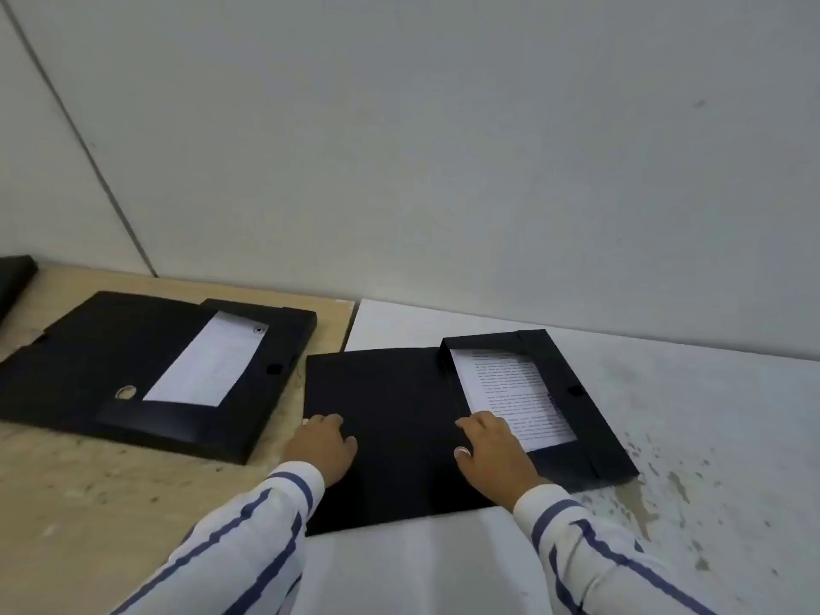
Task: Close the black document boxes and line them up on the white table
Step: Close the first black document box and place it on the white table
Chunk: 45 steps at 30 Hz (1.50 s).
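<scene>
As hands point(321, 446) press, box point(399, 437) beneath

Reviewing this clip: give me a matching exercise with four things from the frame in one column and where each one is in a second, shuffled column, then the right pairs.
Things:
1. left hand
2. right hand
3. left box
4. printed sheet

Places:
A. lying open on the tan wooden surface
B. inside the tray of the open box on the white table
C. at the left edge of that box's black cover flap
D. where the cover flap meets the tray, fingertips on the paper

Pairs: 1-C, 2-D, 3-A, 4-B
</scene>
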Motion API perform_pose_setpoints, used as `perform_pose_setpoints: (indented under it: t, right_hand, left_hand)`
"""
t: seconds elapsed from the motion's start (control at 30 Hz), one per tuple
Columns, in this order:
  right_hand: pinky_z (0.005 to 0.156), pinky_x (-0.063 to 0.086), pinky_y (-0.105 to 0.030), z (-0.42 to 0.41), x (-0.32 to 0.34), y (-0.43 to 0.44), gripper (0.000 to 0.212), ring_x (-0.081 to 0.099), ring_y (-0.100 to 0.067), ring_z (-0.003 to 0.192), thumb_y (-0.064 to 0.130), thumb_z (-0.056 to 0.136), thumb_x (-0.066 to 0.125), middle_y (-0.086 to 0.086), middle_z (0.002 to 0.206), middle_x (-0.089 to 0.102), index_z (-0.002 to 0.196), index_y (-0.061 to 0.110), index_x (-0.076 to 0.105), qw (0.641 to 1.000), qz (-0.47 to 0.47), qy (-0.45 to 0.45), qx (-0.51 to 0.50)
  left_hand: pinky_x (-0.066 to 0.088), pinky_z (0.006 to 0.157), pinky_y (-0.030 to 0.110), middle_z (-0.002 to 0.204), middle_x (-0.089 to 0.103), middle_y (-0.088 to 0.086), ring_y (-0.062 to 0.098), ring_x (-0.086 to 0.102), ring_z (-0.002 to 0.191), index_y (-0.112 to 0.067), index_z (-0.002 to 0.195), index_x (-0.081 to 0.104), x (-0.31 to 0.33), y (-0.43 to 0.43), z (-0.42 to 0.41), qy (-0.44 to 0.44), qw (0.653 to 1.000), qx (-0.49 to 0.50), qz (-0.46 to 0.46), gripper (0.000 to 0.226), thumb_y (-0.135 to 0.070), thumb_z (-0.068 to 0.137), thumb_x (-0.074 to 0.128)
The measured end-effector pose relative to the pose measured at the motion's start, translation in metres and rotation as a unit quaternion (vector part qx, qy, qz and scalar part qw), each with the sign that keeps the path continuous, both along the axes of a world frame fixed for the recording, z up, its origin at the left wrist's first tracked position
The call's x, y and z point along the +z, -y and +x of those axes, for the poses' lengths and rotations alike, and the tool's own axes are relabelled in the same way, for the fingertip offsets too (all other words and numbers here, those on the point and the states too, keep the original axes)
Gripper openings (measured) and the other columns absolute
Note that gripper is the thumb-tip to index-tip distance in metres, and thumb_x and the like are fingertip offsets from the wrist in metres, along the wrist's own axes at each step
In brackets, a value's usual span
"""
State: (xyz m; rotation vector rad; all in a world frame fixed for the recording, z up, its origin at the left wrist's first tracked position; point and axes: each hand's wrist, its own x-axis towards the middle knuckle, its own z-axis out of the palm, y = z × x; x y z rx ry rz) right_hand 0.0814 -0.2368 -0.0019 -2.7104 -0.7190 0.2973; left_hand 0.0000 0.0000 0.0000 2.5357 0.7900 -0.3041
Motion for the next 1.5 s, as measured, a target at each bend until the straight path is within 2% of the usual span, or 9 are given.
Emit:
perform_pose_setpoints:
  t: [0.37, 0.53, 0.63, 0.77, 0.93, 1.03, 1.17, 1.27, 1.5]
  right_hand:
    - [0.107, 0.031, -0.042, 0.013, -0.04, 0.063, 0.06, 0.03, -0.022, 0.136, 0.059, 0.086, 0.042, 0.0, 0.148, 0.037, 0.137, 0.027, 0.039, 0.995, -0.089, 0.026, -0.027]
    - [0.109, 0.026, -0.041, 0.008, -0.05, 0.067, 0.053, 0.035, -0.017, 0.133, 0.057, 0.089, 0.039, 0.004, 0.14, 0.045, 0.133, 0.028, 0.044, 0.997, -0.062, 0.008, -0.042]
    - [0.11, 0.024, -0.041, 0.007, -0.053, 0.07, 0.049, 0.035, -0.016, 0.132, 0.055, 0.09, 0.04, 0.005, 0.138, 0.046, 0.131, 0.028, 0.047, 0.998, -0.05, -0.001, -0.05]
    - [0.11, 0.022, -0.041, 0.006, -0.055, 0.07, 0.047, 0.036, -0.015, 0.131, 0.054, 0.091, 0.04, 0.005, 0.136, 0.047, 0.129, 0.028, 0.048, 0.998, -0.037, -0.003, -0.058]
    - [0.111, 0.021, -0.041, 0.004, -0.054, 0.068, 0.046, 0.036, -0.015, 0.131, 0.054, 0.091, 0.04, 0.006, 0.136, 0.048, 0.13, 0.029, 0.048, 0.997, -0.032, 0.001, -0.069]
    - [0.112, 0.021, -0.041, 0.004, -0.052, 0.068, 0.048, 0.036, -0.015, 0.132, 0.054, 0.09, 0.042, 0.005, 0.139, 0.046, 0.132, 0.029, 0.046, 0.997, -0.025, -0.001, -0.071]
    - [0.113, 0.023, -0.04, 0.01, -0.047, 0.075, 0.051, 0.029, -0.018, 0.138, 0.049, 0.09, 0.048, 0.001, 0.148, 0.038, 0.136, 0.028, 0.041, 0.998, -0.007, -0.004, -0.064]
    - [0.112, 0.026, -0.04, 0.021, -0.039, 0.089, 0.054, 0.025, -0.022, 0.141, 0.04, 0.09, 0.053, -0.003, 0.152, 0.031, 0.139, 0.025, 0.037, 0.997, -0.003, 0.015, -0.073]
    - [0.115, 0.026, -0.043, 0.07, -0.029, 0.148, 0.056, 0.025, -0.026, 0.142, 0.043, 0.088, 0.055, -0.004, 0.155, 0.027, 0.138, 0.022, 0.039, 0.993, -0.039, 0.014, -0.115]
  left_hand:
    - [0.041, 0.102, 0.042, 0.134, 0.048, 0.017, 0.036, 0.047, 0.123, -0.011, 0.134, 0.045, -0.019, 0.02, -0.01, -0.07, 0.982, 0.176, -0.024, 0.051, -0.034, 0.088, 0.051]
    - [0.038, 0.102, 0.044, 0.137, 0.045, 0.02, 0.039, 0.043, 0.124, -0.006, 0.133, 0.043, -0.022, 0.019, -0.001, -0.056, 0.969, 0.239, -0.019, 0.055, -0.033, 0.086, 0.055]
    - [0.044, 0.092, 0.038, 0.12, 0.057, 0.021, 0.038, 0.055, 0.109, 0.0, 0.12, 0.055, -0.022, 0.006, 0.001, -0.041, 0.958, 0.279, -0.052, 0.045, -0.03, 0.086, 0.054]
    - [0.041, 0.075, 0.033, 0.091, 0.058, 0.017, 0.029, 0.051, 0.075, -0.004, 0.078, 0.06, -0.009, -0.009, 0.001, 0.066, 0.941, 0.302, -0.14, 0.019, -0.017, 0.089, 0.051]
    - [0.05, 0.079, 0.037, 0.087, 0.067, 0.005, 0.024, 0.061, 0.083, -0.024, 0.07, 0.064, 0.042, -0.002, 0.003, 0.251, 0.909, 0.228, -0.242, 0.024, -0.025, 0.091, 0.053]
    - [0.048, 0.062, 0.027, 0.081, 0.071, -0.008, 0.015, 0.065, 0.082, -0.029, 0.079, 0.07, 0.076, 0.025, 0.008, 0.302, 0.874, 0.169, -0.341, 0.023, -0.032, 0.093, 0.052]
    - [0.054, 0.085, 0.037, 0.118, 0.067, -0.001, 0.021, 0.063, 0.108, -0.025, 0.125, 0.059, 0.082, 0.073, 0.028, 0.326, 0.852, 0.059, -0.406, 0.032, -0.033, 0.1, 0.039]
    - [0.04, 0.106, 0.033, 0.14, 0.052, -0.009, 0.01, 0.048, 0.127, -0.037, 0.138, 0.043, 0.067, 0.113, 0.046, 0.33, 0.871, -0.016, -0.364, 0.039, -0.031, 0.1, 0.042]
    - [0.03, 0.114, 0.036, 0.158, 0.025, -0.007, 0.02, 0.03, 0.143, -0.037, 0.149, 0.02, 0.013, 0.181, 0.082, 0.207, 0.937, -0.07, -0.272, 0.059, -0.047, 0.095, 0.044]
